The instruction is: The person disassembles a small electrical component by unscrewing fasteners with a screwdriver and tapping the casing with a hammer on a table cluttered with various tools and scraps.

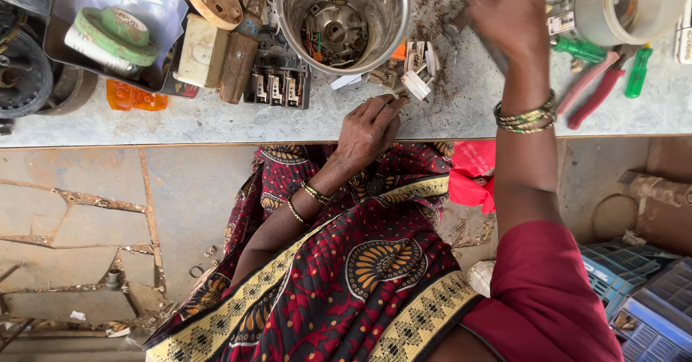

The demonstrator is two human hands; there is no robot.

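My left hand [366, 133] rests at the front edge of the grey worktop [216, 120], fingers pressed together. Its fingertips pinch a small white switch part [415, 86] that lies among a heap of similar white and brown pieces [418, 59]. My right hand [504, 12] reaches further back over the worktop, with only its back showing and its fingers hidden at the top edge. Green and gold bangles [526, 119] sit on that wrist. A steel jar [389, 5] holding small metal parts stands just behind the left hand.
A black switch block [277, 81], a rusty tool [238, 59] and a cream box [202, 59] lie left of the jar. Red-handled pliers [592, 91], green screwdrivers [638, 70] and a translucent tub [598, 9] are at right. Blue crates [649, 304] stand on the cracked floor [86, 218].
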